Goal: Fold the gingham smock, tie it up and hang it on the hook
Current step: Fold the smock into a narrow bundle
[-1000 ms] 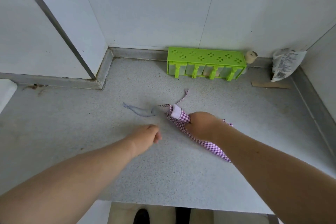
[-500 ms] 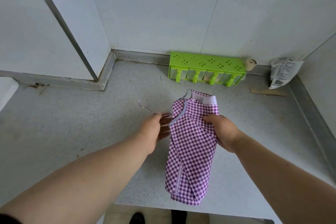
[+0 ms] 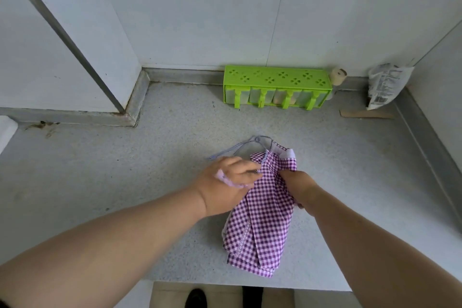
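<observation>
The purple-and-white gingham smock (image 3: 260, 222) lies folded into a long narrow strip on the grey speckled counter (image 3: 125, 177), its lower end near the front edge. A thin striped tie string (image 3: 240, 146) loops out from its top end toward the wall. My left hand (image 3: 225, 182) grips the smock's upper left edge, fingers curled into the cloth. My right hand (image 3: 297, 182) grips the upper right part, its fingers buried in the fabric. No hook is in view.
A green plastic rack (image 3: 276, 86) with pale containers stands against the back wall. Beside it are a small beige roll (image 3: 337, 76), a printed bag (image 3: 385, 85) in the right corner and a cardboard scrap (image 3: 365, 114). Walls close the counter at back, left and right.
The smock went from a tight bundle under my right hand to a long flat strip. Both hands now grip its top end and have bunched it narrower.
</observation>
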